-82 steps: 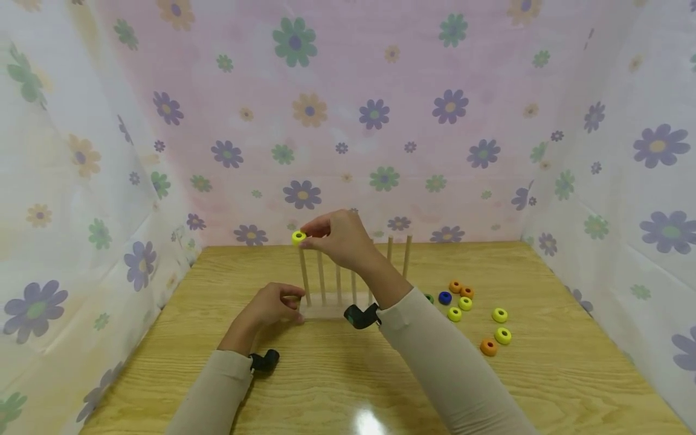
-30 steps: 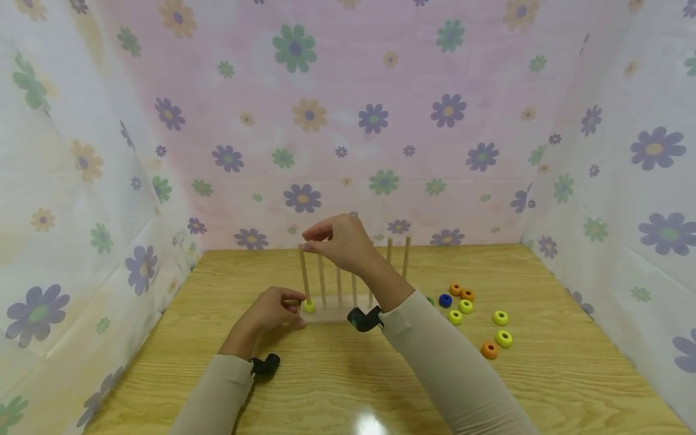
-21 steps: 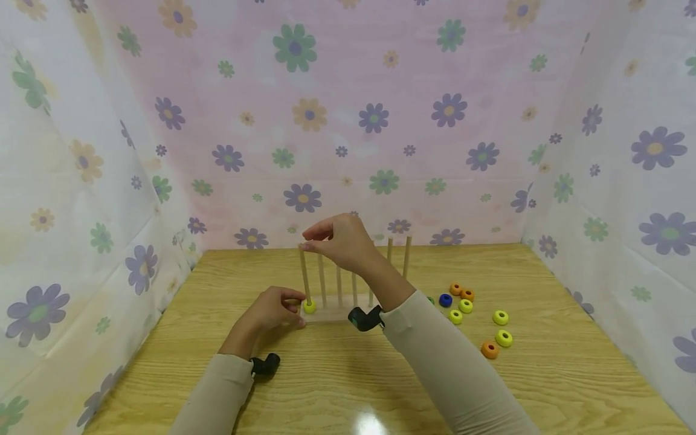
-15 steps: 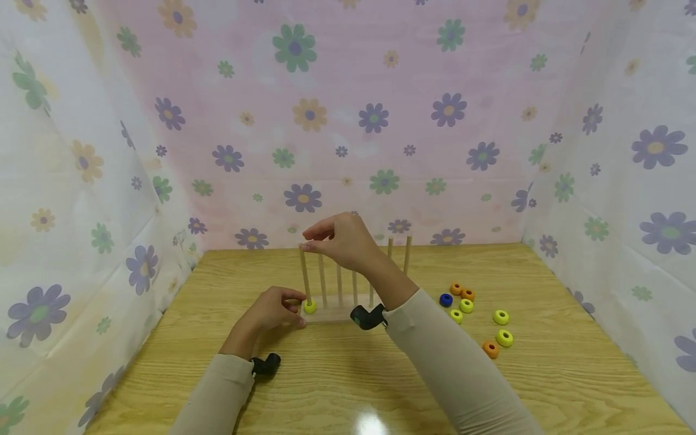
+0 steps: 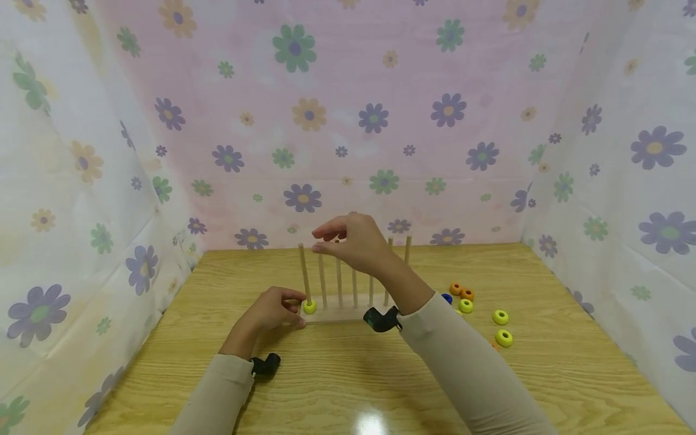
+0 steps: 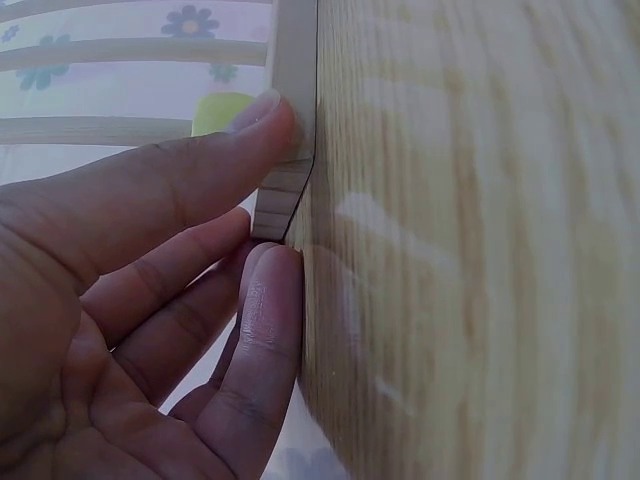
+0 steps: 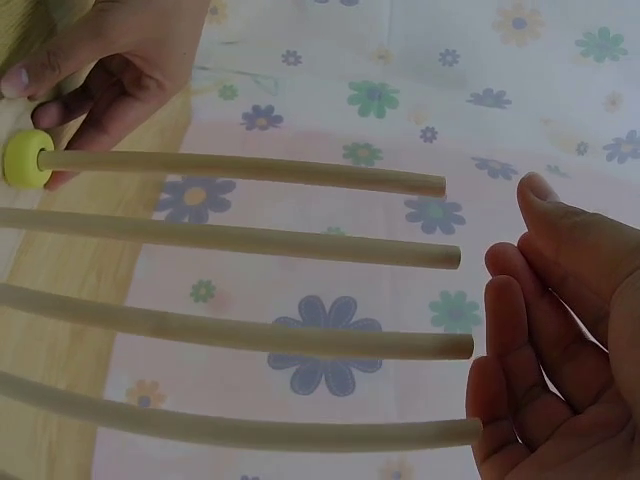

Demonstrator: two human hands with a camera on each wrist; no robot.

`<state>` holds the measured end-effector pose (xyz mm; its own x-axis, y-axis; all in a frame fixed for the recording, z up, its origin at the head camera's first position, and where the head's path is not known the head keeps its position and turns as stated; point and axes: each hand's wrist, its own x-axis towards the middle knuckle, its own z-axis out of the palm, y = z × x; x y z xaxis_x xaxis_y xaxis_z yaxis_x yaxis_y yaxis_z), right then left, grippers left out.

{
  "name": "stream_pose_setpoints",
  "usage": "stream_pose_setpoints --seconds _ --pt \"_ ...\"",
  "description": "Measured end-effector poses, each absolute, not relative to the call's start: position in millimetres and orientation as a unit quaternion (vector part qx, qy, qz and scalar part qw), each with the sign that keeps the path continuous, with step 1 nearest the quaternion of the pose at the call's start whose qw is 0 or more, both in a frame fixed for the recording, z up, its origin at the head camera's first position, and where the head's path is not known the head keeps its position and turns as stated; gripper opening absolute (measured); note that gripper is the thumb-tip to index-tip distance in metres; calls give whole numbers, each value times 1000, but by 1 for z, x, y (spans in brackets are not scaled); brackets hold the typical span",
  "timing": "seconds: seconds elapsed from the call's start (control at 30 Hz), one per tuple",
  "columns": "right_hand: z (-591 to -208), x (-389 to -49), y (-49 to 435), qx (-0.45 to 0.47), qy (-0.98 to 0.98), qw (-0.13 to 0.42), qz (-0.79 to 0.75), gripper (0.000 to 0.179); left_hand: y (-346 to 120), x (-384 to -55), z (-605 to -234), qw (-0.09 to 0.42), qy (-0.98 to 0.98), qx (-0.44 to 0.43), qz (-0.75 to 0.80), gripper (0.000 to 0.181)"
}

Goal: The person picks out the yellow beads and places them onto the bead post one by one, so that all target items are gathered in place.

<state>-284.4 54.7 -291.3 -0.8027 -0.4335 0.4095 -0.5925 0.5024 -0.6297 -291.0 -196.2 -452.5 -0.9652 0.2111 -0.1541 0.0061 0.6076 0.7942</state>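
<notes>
A wooden peg rack [image 5: 339, 314] stands on the table, with a row of upright pegs on its flat base. Around the foot of its leftmost peg [image 5: 305, 272] sits a yellow ring [image 5: 309, 307]. My left hand [image 5: 270, 312] holds the base's left end; in the left wrist view the thumb [image 6: 190, 175] lies on the base and the fingers are around its end. My right hand [image 5: 353, 243] is at the height of the peg tops, just right of the leftmost peg. Its fingers are loosely bent with nothing between them, as the right wrist view shows.
Loose rings lie right of the rack: orange ones [image 5: 467, 294], yellow ones [image 5: 503, 337] and a blue one [image 5: 447, 298] partly behind the right sleeve [image 5: 462, 362]. An orange ring nearer the front is mostly hidden by that sleeve. Flowered cloth [image 5: 348, 121] encloses the table [image 5: 326, 380].
The yellow ring, earlier pinched at the leftmost peg's top, now sits at its foot. My right hand has let go and moved slightly right. The left hand stays on the base.
</notes>
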Motion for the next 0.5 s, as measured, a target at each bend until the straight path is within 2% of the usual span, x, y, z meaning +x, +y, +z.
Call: stream_pose_setpoints --seconds 0.33,0.5 --pt "-306 -280 71 329 -844 137 401 21 -200 -291 -454 118 889 62 438 58" --pt "-313 -278 84 356 -827 173 399 25 -199 -292 -456 122 884 64 446 58"
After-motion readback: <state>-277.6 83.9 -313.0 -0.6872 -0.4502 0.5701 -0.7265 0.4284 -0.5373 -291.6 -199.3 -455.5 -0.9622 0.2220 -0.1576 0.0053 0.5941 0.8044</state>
